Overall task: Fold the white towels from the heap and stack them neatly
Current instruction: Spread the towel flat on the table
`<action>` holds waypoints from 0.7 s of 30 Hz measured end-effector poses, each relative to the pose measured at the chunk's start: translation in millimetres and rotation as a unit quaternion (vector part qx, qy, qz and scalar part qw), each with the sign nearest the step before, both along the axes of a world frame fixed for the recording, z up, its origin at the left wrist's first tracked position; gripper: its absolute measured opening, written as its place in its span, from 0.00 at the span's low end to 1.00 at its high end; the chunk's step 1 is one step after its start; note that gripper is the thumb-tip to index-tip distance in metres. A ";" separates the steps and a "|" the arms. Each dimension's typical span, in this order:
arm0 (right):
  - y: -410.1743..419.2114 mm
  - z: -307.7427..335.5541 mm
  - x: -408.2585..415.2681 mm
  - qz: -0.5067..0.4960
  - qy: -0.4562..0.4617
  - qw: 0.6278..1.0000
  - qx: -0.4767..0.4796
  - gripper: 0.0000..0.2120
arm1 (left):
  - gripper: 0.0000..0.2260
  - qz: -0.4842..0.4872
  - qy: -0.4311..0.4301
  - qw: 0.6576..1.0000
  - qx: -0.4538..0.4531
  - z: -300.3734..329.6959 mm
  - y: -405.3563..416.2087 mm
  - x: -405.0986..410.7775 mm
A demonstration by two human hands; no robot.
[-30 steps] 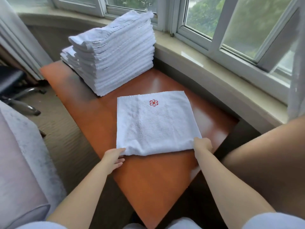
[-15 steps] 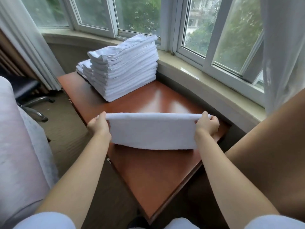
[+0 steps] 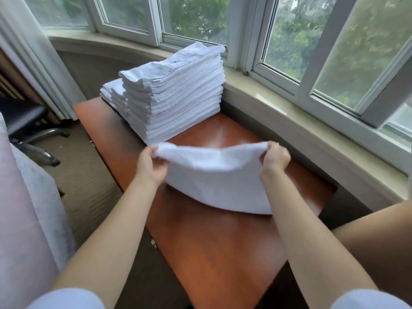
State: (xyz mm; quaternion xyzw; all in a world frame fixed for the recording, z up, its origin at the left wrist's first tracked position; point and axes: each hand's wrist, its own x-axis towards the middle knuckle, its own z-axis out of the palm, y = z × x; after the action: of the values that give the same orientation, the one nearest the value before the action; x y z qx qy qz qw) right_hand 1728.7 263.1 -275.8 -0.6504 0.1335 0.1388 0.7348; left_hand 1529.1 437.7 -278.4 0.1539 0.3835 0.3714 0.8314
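Observation:
A white towel [image 3: 214,181] is lifted over the middle of the reddish wooden table [image 3: 214,253], its upper edge raised and its lower fold still near the tabletop. My left hand [image 3: 151,166] pinches the towel's upper left corner. My right hand [image 3: 275,158] pinches the upper right corner. Behind it, at the table's far end, stands a tall stack of folded white towels [image 3: 176,97], with a lower pile of towels [image 3: 112,94] against its left side.
A stone window sill [image 3: 289,112] and windows run along the far and right sides. An office chair [image 3: 26,130] stands on the carpet at left, beside a curtain [image 3: 33,54]. A pale covered surface [image 3: 24,208] fills the left foreground.
Both hands took the towel's near corners off the table, lifted them and carried them away from me toward the stack. The red emblem is now hidden.

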 end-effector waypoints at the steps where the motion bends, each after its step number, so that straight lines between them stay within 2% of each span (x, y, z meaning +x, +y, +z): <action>1: 3.6 20.1 7.6 -0.032 -0.037 0.998 0.039 0.08 | 0.21 0.026 -0.032 0.999 0.019 19.5 10.4 2.3; 4: 1.6 58.4 19.9 -0.080 -0.098 0.984 0.128 0.11 | 0.19 0.089 -0.097 0.989 0.068 55.0 27.1 -5.3; 5: -4.9 60.3 18.3 -0.086 -0.112 0.978 0.153 0.11 | 0.19 0.088 -0.102 0.987 0.082 57.2 22.9 -15.0; 7: -16.4 60.2 9.7 -0.097 -0.134 0.976 0.140 0.12 | 0.15 0.079 -0.071 0.990 0.093 54.7 13.5 -34.8; 10: -37.7 33.5 -8.6 -0.121 -0.117 0.984 0.056 0.11 | 0.15 0.042 0.029 0.995 0.082 29.5 -16.1 -62.4; 13: -72.1 -22.0 -30.3 -0.097 -0.033 0.993 -0.059 0.05 | 0.20 -0.035 0.144 0.989 0.031 -28.4 -57.1 -91.6; 15: -100.9 -64.3 -45.0 -0.012 0.025 0.988 -0.150 0.13 | 0.22 -0.075 0.253 0.965 -0.002 -68.3 -82.3 -111.4; 18: -137.5 -116.5 -63.8 0.093 0.114 0.949 -0.279 0.20 | 0.19 -0.130 0.402 0.905 -0.044 -110.6 -111.8 -136.8; 21: -150.4 -130.6 -74.4 0.175 0.162 0.900 -0.365 0.18 | 0.19 -0.181 0.462 0.867 -0.037 -125.1 -121.5 -142.8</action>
State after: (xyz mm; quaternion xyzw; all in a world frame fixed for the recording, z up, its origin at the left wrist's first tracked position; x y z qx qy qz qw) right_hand 1654.3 112.7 -406.4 -0.8544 0.1767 0.3100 0.3777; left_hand 1386.3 316.2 -403.5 0.3436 0.7028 0.0858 0.6169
